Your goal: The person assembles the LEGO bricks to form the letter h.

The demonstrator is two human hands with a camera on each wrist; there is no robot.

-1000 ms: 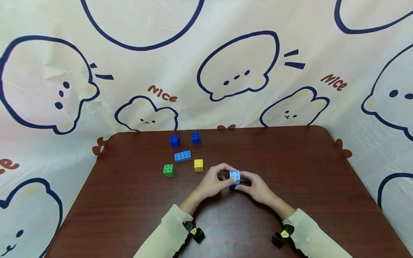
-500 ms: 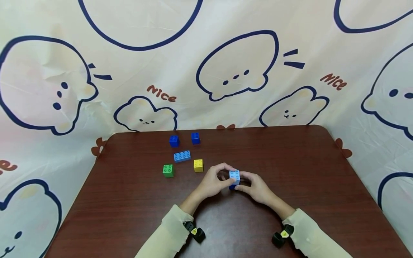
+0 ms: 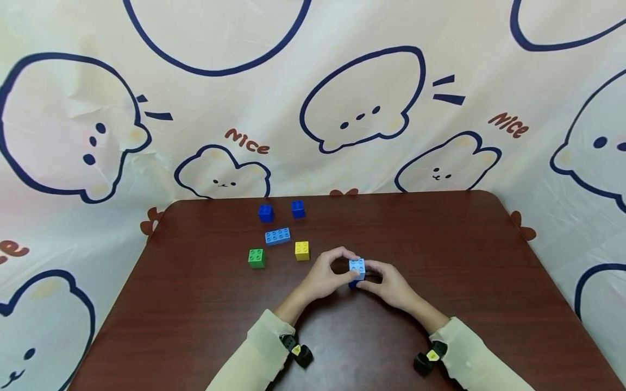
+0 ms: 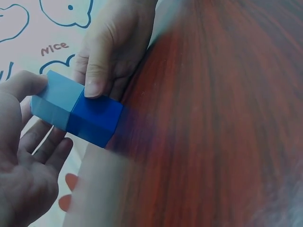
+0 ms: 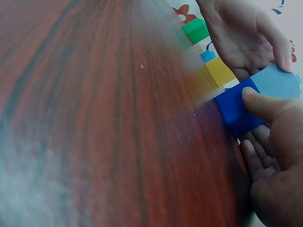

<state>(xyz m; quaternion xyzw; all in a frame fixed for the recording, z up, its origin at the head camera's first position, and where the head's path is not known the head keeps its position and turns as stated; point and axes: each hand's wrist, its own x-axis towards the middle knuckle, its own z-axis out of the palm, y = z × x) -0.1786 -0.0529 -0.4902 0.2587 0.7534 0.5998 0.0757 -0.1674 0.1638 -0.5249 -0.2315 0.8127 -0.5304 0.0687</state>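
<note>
A light blue building brick (image 3: pixel 357 265) sits on top of a dark blue building brick (image 4: pixel 97 118), the two stacked flush in the left wrist view. My left hand (image 3: pixel 324 276) pinches the light blue one between thumb and fingers. From the other side, my right hand (image 3: pixel 395 285) grips the dark blue brick, its thumb pressed on that brick's face in the right wrist view. Most of the lower brick is hidden behind the fingers in the head view. The stack's base is at or close to the tabletop.
On the brown table (image 3: pixel 195 326), left of the hands, lie a yellow brick (image 3: pixel 302 251), a green brick (image 3: pixel 256 258) and a longer blue brick (image 3: pixel 277 237). Two dark blue bricks (image 3: pixel 266 213) stand near the back edge. A patterned cloth (image 3: pixel 352 32) hangs behind.
Both hands keep their hold on the stacked bricks with almost no movement. The whole head view shifts very slightly.
</note>
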